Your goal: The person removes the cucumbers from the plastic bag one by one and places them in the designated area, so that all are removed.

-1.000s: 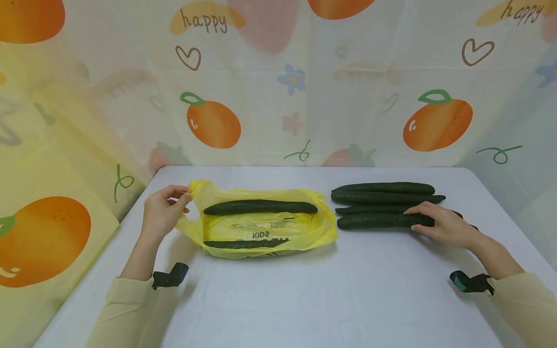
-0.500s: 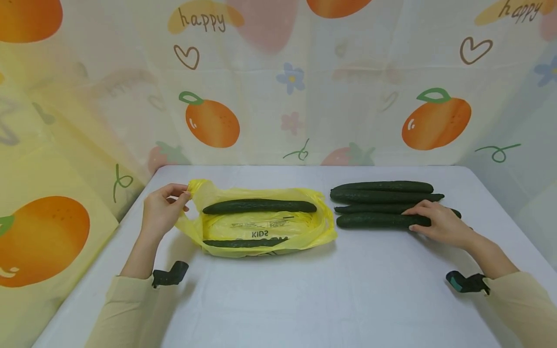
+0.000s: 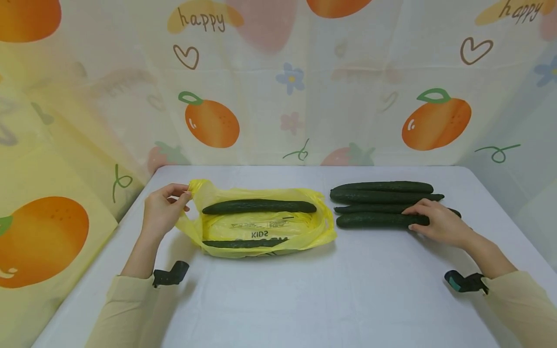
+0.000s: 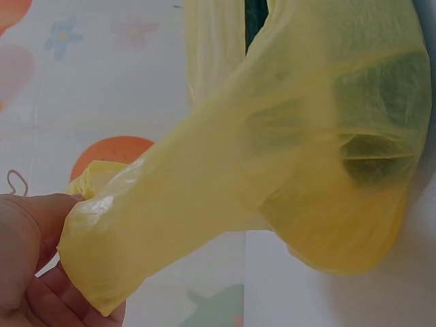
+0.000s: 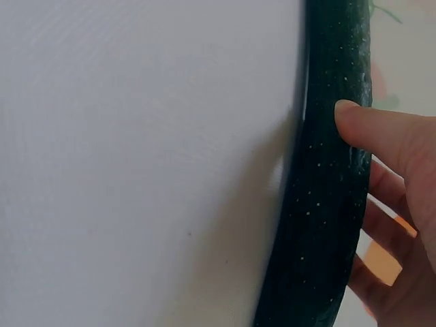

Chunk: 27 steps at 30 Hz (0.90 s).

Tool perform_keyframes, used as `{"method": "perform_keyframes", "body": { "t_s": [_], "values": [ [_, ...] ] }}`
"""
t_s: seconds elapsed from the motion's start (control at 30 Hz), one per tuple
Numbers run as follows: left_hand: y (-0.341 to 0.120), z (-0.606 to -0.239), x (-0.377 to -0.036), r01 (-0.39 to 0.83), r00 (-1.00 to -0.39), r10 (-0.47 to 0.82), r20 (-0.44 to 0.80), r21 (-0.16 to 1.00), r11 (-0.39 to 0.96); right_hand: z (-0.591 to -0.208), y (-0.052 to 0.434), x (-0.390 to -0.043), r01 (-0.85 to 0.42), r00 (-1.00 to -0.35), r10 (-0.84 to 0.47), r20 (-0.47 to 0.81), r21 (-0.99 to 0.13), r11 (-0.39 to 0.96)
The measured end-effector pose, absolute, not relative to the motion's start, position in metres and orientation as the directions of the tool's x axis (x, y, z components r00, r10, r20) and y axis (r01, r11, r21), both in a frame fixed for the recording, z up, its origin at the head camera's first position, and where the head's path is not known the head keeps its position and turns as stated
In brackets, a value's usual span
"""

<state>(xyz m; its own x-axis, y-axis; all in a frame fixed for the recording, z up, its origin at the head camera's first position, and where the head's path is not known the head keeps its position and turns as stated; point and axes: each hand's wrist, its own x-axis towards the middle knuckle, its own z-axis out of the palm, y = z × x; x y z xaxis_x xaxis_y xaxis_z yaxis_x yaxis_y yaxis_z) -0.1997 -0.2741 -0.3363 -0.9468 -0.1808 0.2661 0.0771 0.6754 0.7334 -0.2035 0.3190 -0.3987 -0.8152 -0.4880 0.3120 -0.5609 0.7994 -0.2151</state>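
On the white table (image 3: 304, 299), a yellow bag (image 3: 322, 237) holds two cucumbers (image 3: 259, 206). The left hand (image 3: 163, 209) pinches its end; the right hand (image 3: 439, 224) pinches the front cucumber (image 3: 374, 221) of four lying beside the bag.

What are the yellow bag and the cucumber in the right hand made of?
The yellow bag looks like thin, shiny plastic: it's creased, and dark green shows through. The cucumber looks like real vegetable with faintly glossy skin, going by its pale specks, but could be fake.

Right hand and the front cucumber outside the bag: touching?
Touching. The right wrist view shows the right hand with its thumb resting on the cucumber.
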Motion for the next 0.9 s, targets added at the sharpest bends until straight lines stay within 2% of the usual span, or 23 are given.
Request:
{"method": "perform_keyframes", "body": {
  "t_s": [0.57,0.9],
  "values": [
    [-0.275,-0.339,-0.2,0.069,-0.948,-0.183,0.261,0.728,0.682,-0.4,0.316,-0.201,-0.567,-0.802,-0.495,0.334,-0.169,0.806],
    [-0.276,-0.338,-0.199,0.07,-0.946,-0.184,0.268,0.721,0.689,-0.385,0.304,-0.202,-0.565,-0.803,-0.464,0.374,-0.228,0.793]
  ]
}}
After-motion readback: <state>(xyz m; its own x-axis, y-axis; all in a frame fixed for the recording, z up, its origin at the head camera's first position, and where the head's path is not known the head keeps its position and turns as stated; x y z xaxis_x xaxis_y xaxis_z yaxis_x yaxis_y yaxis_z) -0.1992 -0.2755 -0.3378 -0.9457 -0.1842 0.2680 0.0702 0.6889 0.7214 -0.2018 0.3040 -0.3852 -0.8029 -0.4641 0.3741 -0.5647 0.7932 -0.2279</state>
